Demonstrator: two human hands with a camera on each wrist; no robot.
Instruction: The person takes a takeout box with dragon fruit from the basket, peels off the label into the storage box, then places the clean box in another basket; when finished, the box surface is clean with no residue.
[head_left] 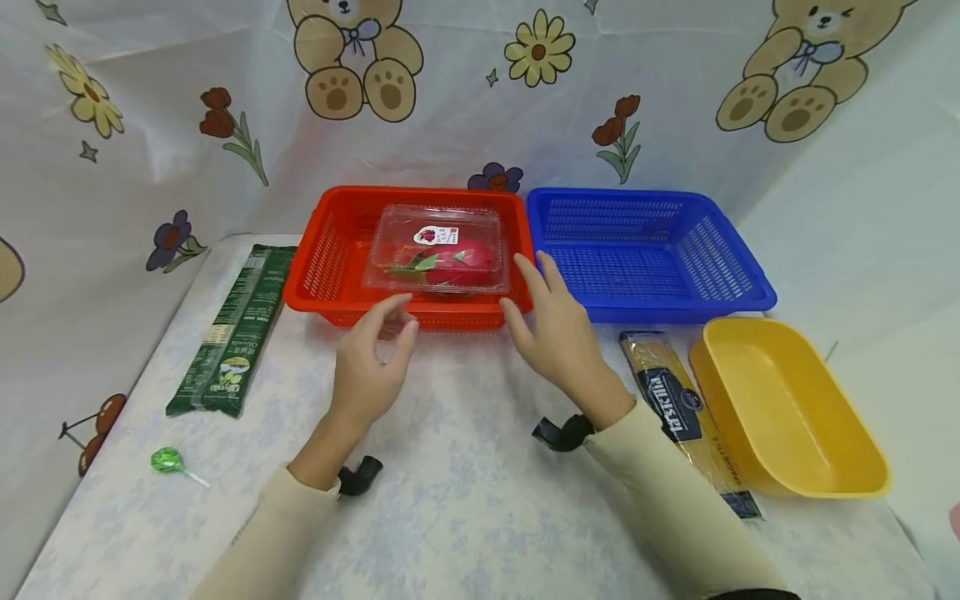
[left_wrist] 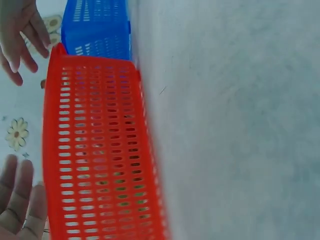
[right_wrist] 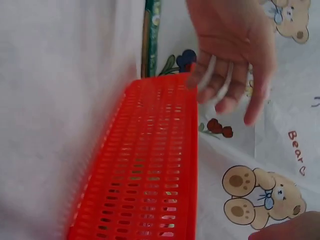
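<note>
A clear plastic box (head_left: 438,250) with a pink dragon fruit (head_left: 463,262) inside lies in the red basket (head_left: 318,275). My left hand (head_left: 371,362) hovers at the basket's front rim, thumb and fingers spread apart with nothing between them. On the other side, my right hand (head_left: 551,325) reaches over the front right corner of that basket, fingers extended and holding nothing. Both wrist views show the red basket's slotted side (left_wrist: 100,150) with the hands above its rim. Whether any fingertip touches the rim or the box I cannot tell.
Right of the red basket stands a blue basket (head_left: 645,317). A yellow tub (head_left: 795,408) and a spaghetti pack (head_left: 678,408) lie at the right. On the left are a green pasta pack (head_left: 236,333) and a green lollipop (head_left: 168,460). A bear-print cloth (head_left: 450,100) hangs behind.
</note>
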